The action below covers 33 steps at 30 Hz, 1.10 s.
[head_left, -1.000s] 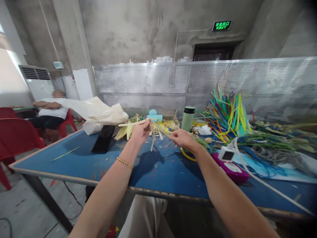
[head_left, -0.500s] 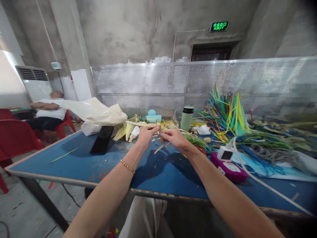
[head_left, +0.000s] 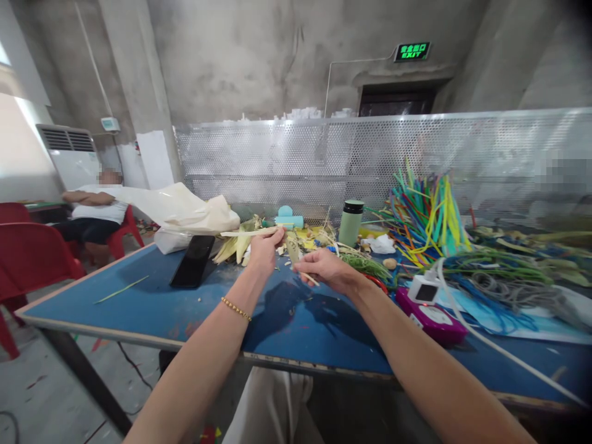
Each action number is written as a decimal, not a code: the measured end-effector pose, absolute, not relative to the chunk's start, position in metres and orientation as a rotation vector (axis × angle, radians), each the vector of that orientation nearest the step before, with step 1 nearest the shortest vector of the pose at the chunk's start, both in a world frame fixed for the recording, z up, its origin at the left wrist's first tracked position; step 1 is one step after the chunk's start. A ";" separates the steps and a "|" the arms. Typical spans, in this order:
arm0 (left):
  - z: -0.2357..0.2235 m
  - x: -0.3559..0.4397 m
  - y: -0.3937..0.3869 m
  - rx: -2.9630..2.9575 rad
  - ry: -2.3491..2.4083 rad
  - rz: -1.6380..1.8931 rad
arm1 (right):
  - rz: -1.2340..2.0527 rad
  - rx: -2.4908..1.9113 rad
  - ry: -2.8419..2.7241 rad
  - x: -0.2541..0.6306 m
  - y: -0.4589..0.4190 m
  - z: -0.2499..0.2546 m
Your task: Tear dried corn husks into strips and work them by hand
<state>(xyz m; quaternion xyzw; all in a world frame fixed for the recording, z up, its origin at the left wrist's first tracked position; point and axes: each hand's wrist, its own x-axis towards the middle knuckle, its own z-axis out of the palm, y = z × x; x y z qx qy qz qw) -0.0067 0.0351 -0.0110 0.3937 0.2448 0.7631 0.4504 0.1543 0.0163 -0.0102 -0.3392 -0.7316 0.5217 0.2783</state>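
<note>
My left hand (head_left: 265, 250) is closed, its thumb and fingers pinching a pale dried-leaf strip (head_left: 240, 234) that sticks out to the left. Lower and to the right, the fingers of my right hand (head_left: 324, 267) are closed on a small piece of dried leaf (head_left: 293, 248), which rises from the fingertips towards my left hand. A narrow pale end (head_left: 311, 280) pokes out beneath the right fingers. Both hands are held over the blue table (head_left: 194, 311). How the strip and the leaf piece join is hard to make out.
Dried husks (head_left: 240, 246) and a black phone (head_left: 193, 261) lie left of my hands. A green flask (head_left: 351, 223) stands behind, with bundled coloured strips (head_left: 428, 216) to the right. A purple box (head_left: 432, 317) carries a white charger and cable. Another person (head_left: 99, 203) sits far left.
My hands have moved apart: the left is slightly higher and further left, the right a little lower. More of the leaf piece now shows between them.
</note>
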 end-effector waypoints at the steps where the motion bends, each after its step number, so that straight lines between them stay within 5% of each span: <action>1: -0.010 -0.009 0.036 0.947 0.592 1.895 | 1.391 -0.931 -2.044 0.155 0.015 -0.010; 9: -0.008 -0.011 0.030 1.014 0.644 1.675 | 0.763 -1.076 -1.787 0.174 0.028 0.009; 21: -0.021 0.017 0.020 1.356 0.578 1.424 | 1.285 -0.697 -1.627 0.161 0.027 -0.001; 33: -0.016 0.020 0.007 1.562 0.614 1.275 | 1.124 -0.745 -1.256 0.175 0.046 0.003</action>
